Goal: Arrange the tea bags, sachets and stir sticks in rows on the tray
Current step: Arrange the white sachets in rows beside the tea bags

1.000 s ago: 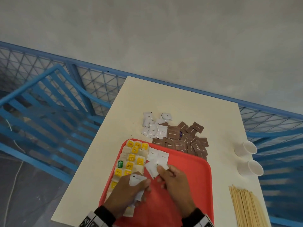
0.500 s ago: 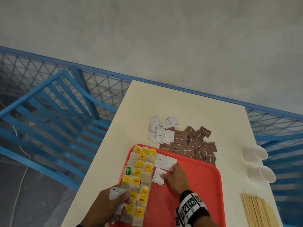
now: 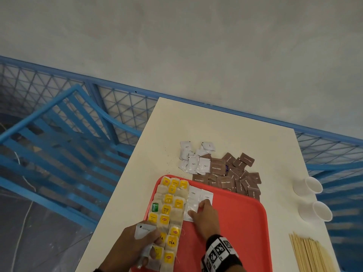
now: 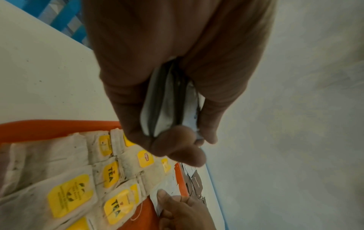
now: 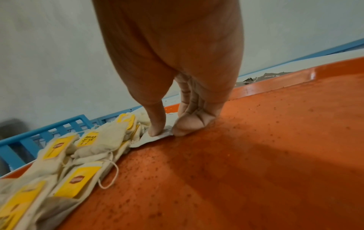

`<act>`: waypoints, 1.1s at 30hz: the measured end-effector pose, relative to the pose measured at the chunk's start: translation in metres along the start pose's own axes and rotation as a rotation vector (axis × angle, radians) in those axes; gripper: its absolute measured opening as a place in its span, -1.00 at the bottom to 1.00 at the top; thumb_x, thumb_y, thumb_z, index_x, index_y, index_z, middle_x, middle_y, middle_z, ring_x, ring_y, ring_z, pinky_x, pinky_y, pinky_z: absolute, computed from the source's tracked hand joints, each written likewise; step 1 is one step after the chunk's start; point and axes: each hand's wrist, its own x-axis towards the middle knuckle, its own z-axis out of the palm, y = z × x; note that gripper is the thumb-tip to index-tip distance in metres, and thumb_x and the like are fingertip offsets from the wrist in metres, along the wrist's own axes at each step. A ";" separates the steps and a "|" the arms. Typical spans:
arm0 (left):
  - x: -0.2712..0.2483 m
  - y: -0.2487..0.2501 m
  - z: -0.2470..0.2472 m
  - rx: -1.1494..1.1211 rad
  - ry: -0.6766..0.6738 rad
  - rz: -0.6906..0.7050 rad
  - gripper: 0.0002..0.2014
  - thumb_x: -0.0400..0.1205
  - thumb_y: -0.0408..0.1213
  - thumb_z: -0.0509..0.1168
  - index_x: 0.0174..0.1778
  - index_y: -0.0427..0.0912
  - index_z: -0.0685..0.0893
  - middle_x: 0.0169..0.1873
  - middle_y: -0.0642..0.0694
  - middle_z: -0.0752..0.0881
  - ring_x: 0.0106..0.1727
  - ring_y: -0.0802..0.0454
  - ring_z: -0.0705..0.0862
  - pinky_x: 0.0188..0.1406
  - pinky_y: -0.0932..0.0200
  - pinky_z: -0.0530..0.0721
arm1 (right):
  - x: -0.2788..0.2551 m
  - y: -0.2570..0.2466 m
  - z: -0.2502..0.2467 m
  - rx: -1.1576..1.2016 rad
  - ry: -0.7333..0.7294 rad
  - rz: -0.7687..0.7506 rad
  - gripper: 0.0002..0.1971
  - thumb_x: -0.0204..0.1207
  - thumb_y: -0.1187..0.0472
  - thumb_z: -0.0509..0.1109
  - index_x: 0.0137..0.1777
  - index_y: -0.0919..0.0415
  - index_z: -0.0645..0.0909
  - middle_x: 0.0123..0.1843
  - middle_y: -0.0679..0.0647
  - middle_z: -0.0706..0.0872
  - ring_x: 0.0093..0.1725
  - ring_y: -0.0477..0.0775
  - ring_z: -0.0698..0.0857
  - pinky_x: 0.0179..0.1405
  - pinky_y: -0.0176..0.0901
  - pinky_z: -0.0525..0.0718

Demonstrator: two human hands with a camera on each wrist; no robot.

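Note:
A red tray [image 3: 235,222] lies at the table's near edge. Rows of tea bags [image 3: 169,209] with yellow tags fill its left side. Beside them lie two white coffee sachets [image 3: 193,193] side by side. My right hand [image 3: 196,210] presses a third white sachet [image 3: 188,213] flat on the tray just below them; in the right wrist view its thumb [image 5: 155,130] rests on that sachet [image 5: 149,138]. My left hand [image 3: 149,238] hovers over the tea bags' near end and grips a small stack of white sachets [image 4: 167,105].
Loose white sachets [image 3: 193,158] and brown sugar sachets [image 3: 235,173] are piled on the table beyond the tray. Two white paper cups [image 3: 308,186] stand at the right edge. Wooden stir sticks [image 3: 310,254] lie at the near right. Blue metal racks [image 3: 59,144] stand to the left.
My right hand carried a white sachet from near the left hand down onto the tray and now presses it below the two placed ones. The left hand moved left over the tea bags.

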 end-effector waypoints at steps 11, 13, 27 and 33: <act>-0.004 0.035 0.032 -0.561 -0.200 -0.144 -0.32 0.61 0.32 0.09 0.17 -0.24 0.77 -0.11 -0.49 0.77 -0.26 -0.27 0.74 -0.36 0.03 0.70 | -0.086 -0.066 -0.053 0.195 -0.186 -0.369 -0.53 0.22 -0.33 0.58 -0.01 -0.07 0.63 -0.25 -0.16 0.61 -0.33 -0.23 0.52 -0.32 -0.40 0.49; -0.002 0.043 0.045 -0.596 -0.217 -0.124 -0.36 0.63 0.29 0.09 0.22 -0.17 0.77 -0.03 -0.44 0.79 -0.15 -0.30 0.75 -0.20 -0.06 0.71 | -0.097 -0.064 -0.052 0.059 -0.180 -0.425 -0.41 0.11 -0.43 0.51 0.07 -0.13 0.59 -0.10 -0.22 0.56 -0.15 -0.25 0.53 -0.19 -0.39 0.48; -0.013 0.055 0.083 -0.306 -0.175 0.099 -0.69 0.57 -0.09 0.42 0.16 -0.16 0.77 -0.19 -0.22 0.82 -0.32 -0.06 0.74 -0.42 0.09 0.69 | -0.086 -0.024 -0.116 0.421 -0.350 -0.308 -0.93 0.54 0.26 0.51 -0.12 0.22 0.82 -0.48 -0.19 0.68 -0.49 -0.30 0.51 -0.43 -0.44 0.43; -0.017 0.060 0.080 -0.077 -0.202 0.154 -0.85 0.56 -0.09 0.46 -0.15 -0.09 0.82 -0.35 -0.12 0.76 -0.35 0.01 0.68 -0.36 0.15 0.65 | -0.081 -0.026 -0.128 0.458 -0.373 -0.246 -0.75 0.32 0.17 0.69 -0.23 0.37 0.77 -0.39 0.02 0.78 -0.47 -0.16 0.59 -0.45 -0.36 0.48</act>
